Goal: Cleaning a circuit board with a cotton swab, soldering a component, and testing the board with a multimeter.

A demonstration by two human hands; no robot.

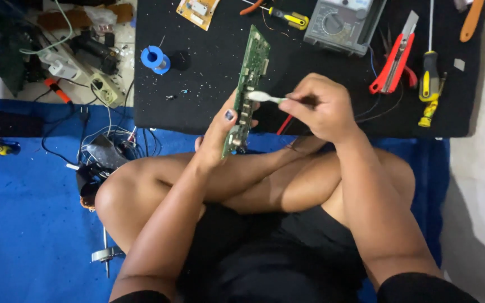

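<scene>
The person sits cross-legged on a blue floor mat [23,224] in front of a black mat [209,106] strewn with tools, and the work in hand looks like brushing a circuit board clean. The left hand [220,137] is closed around the lower end of a long green circuit board [248,84], thumb on the near face and fingers behind it, holding the board nearly edge-on to the camera and tilted so its upper end points away over the black mat. The right hand [318,106] is curled shut on a white brush-like tool [265,97], pinched between thumb and fingers; its pale head lies against the board's face, about midway along its length. Whether bristles are actually touching the board is too small to tell.

As a judgement, the scrubbing step is under way, and the next stroke calls for a steady left grip while the right wrist draws the head along the board without snagging the parts on it.

Both forearms reach forward over the folded knees, the right wrist bent inward toward the board. Nearby lie a grey multimeter [341,22], a red utility knife [394,59], a yellow-handled screwdriver [430,73] and a blue solder spool [154,59].
</scene>
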